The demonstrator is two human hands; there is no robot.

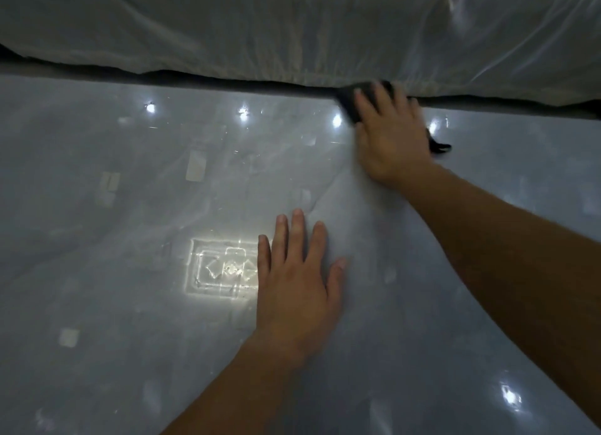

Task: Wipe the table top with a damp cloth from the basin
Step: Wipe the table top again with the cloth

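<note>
1. Pressing flat: right hand (393,138) sits palm-down on a dark, crumpled damp cloth (349,104). Fingers are extended and slightly spread, not curled round it; cloth is pinned under them, no pinch grip visible.
2. Cloth location: mostly hidden beneath the right palm and fingers. It shows beyond the fingertips and index side, and a small dark tail (439,147) pokes out on the little-finger side.
3. Just past the right fingertips runs the far edge of the glossy grey table top (130,304), with a wrinkled white plastic sheet (260,21) hanging behind it.
4. Left hand (296,281) lies open and flat on the table top, fingers together, thumb out, holding nothing.
5. Bright rectangular light reflection (224,267) sits just beside the left little finger.
</note>
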